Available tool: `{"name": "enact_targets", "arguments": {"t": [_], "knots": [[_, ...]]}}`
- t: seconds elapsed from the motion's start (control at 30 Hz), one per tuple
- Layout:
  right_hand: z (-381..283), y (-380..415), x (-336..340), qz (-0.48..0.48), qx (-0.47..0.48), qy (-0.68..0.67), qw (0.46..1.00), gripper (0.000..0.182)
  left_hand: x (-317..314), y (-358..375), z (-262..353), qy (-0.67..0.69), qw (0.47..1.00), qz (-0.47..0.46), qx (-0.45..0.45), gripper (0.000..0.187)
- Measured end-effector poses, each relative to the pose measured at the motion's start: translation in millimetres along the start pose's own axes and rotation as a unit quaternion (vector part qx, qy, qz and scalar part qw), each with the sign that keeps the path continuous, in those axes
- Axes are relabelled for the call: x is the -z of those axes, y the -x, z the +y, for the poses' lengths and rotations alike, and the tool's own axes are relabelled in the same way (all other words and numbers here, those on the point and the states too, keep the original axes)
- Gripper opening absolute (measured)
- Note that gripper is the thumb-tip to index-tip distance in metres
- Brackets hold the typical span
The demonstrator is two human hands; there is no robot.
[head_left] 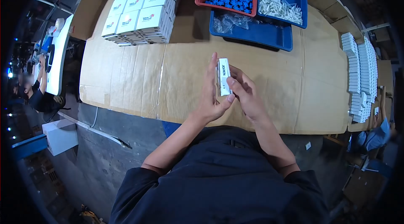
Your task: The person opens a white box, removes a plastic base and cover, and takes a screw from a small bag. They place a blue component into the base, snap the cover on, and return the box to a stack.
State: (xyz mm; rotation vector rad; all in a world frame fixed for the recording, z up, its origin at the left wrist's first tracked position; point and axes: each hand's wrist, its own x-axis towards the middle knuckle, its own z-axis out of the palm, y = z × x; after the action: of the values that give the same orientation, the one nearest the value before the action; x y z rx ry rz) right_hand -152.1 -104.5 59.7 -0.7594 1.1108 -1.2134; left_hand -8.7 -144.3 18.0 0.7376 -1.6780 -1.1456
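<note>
A small white box point(224, 76) with dark lettering on its face stands between my two hands, above the cardboard-covered table. My left hand point(209, 97) lies along the box's left side with its fingers straight, and its thumb presses near the lower end. From the right, my right hand point(247, 95) grips the same box, its thumb on the printed face and its fingers bent behind. The far side of the box is hidden.
White printed boxes point(136, 3) are stacked at the back left. A red tray point(255, 11) of blue parts, a blue tray point(304, 21) of white pieces and a lower blue tray point(256, 38) with clear bags stand behind. Small white boxes point(360, 72) line the right; people work either side.
</note>
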Motion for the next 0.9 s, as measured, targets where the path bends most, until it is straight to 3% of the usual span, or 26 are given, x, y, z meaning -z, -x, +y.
{"name": "enact_targets", "arguments": {"t": [0.13,0.23,0.33,0.53,0.7,0.9], "knots": [[7.0,2.5,-15.0,0.010,0.041,-0.003,0.999,0.058,-5.2,-1.8,-9.3,0.021,0.997,0.075,-0.015,0.097],[8.4,6.4,-24.6,0.021,0.075,0.010,0.997,0.059,-7.7,-7.1,-7.7,-0.036,0.987,0.135,-0.073,0.101],[3.6,11.6,-30.5,0.027,0.058,0.003,0.998,0.057,-7.5,-10.2,-13.7,-0.045,0.982,0.140,-0.120,0.103],[12.6,18.5,-32.0,0.031,0.079,0.073,0.994,0.048,-5.7,-6.9,-8.6,-0.027,0.989,0.132,-0.064,0.101],[11.0,22.2,-29.6,0.043,0.028,0.113,0.992,0.044,-8.9,-11.4,-7.7,-0.025,0.981,0.161,-0.103,0.085],[7.5,21.7,-34.9,0.054,0.092,0.115,0.988,0.043,-9.3,-9.6,-7.1,-0.023,0.983,0.154,-0.097,0.085]]}}
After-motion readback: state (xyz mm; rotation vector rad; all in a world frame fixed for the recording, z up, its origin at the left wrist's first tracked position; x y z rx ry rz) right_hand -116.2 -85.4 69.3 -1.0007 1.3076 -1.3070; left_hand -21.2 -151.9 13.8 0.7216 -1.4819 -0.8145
